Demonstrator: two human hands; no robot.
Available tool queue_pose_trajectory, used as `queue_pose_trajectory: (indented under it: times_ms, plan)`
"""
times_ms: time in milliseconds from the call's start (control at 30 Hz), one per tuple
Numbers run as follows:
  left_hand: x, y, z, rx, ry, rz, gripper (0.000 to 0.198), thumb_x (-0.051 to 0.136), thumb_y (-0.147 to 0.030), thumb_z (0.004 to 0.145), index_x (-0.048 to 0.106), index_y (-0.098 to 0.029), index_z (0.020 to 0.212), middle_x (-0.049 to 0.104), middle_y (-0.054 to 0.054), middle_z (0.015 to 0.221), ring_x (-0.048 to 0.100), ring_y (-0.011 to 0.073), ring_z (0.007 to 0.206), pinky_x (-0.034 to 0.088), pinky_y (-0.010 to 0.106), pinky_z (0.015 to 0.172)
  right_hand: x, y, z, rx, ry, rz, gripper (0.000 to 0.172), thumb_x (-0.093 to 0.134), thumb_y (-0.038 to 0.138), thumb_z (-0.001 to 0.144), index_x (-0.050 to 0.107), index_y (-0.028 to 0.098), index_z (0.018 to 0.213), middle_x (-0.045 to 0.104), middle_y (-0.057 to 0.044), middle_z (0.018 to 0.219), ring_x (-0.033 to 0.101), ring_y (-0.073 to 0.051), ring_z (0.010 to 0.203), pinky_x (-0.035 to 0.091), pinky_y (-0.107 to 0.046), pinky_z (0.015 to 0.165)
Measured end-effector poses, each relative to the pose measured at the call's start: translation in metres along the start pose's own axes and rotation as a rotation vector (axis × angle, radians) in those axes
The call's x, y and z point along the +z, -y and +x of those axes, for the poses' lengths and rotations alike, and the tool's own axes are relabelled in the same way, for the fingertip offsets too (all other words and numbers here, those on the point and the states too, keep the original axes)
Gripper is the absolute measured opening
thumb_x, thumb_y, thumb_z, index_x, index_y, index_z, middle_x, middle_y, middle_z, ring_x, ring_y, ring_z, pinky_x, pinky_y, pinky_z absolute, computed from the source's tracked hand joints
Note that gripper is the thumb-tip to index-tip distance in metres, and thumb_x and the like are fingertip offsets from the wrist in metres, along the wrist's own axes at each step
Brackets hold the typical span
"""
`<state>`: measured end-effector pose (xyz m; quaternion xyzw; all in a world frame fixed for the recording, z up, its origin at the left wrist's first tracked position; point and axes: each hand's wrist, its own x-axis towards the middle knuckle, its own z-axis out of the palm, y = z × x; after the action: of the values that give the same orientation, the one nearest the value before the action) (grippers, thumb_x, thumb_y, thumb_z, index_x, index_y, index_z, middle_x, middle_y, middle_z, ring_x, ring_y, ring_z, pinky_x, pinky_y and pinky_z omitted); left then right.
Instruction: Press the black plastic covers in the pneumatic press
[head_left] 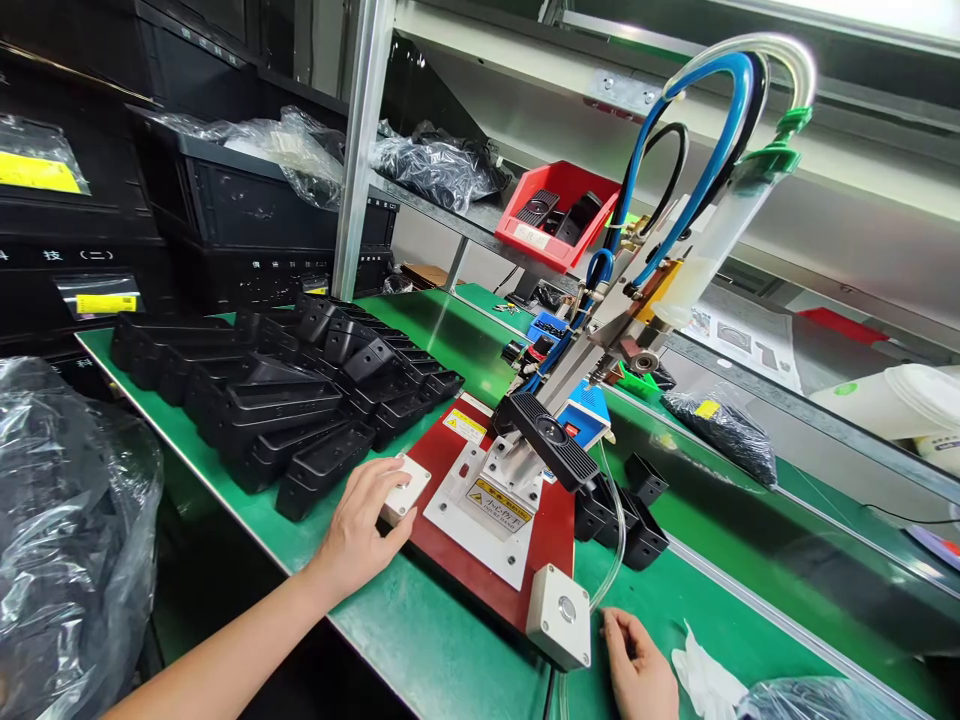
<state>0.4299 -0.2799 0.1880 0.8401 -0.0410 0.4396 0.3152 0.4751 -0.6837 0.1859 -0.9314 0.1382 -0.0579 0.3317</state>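
Note:
My left hand (366, 522) wraps the left push-button box (409, 487), its fingers over the top and the thumb along the near side. The button there is hidden by the fingers. My right hand (640, 665) rests on the bench with curled fingers, apart from the right push-button box (561, 615); nothing shows in it. Between the boxes stands a bench press (501, 490) on a red base (450, 560). A black slotted part with a round recess (550, 436) sits tilted on its fixture. Above it hangs a clear syringe barrel (724, 235).
Black plastic housings (277, 400) lie in rows at left, with several more (637, 510) behind the press. A clear tube (619, 520) runs beside the right box. A red bin (555, 215) stands on the shelf. White tissue (705, 675) and bagged items (71, 540) flank the bench.

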Motion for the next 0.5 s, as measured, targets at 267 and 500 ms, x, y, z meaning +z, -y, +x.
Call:
queue_pose_trajectory:
  times_ms: [267, 500]
  plan:
    - [-0.005, -0.01, 0.002, 0.035, -0.07, 0.024, 0.031, 0.06, -0.017, 0.084, 0.053, -0.02, 0.114, 0.053, 0.014, 0.122, 0.054, 0.0279, 0.115, 0.05, 0.046, 0.095, 0.003, -0.007, 0.005, -0.015, -0.005, 0.013, 0.064, 0.045, 0.075, 0.066, 0.067, 0.023, 0.094, 0.073, -0.004, 0.095, 0.065, -0.027, 0.085, 0.049, -0.032, 0.065]
    - [-0.084, 0.044, -0.017, 0.118, -0.415, 0.356, 0.037, 0.079, -0.019, 0.064, 0.059, -0.019, 0.095, 0.057, 0.007, 0.115, 0.058, 0.0281, 0.106, 0.05, 0.048, 0.094, 0.002, -0.007, 0.005, -0.038, -0.013, 0.008, 0.064, 0.045, 0.076, 0.067, 0.068, 0.022, 0.093, 0.073, -0.005, 0.098, 0.067, -0.028, 0.086, 0.05, -0.032, 0.066]
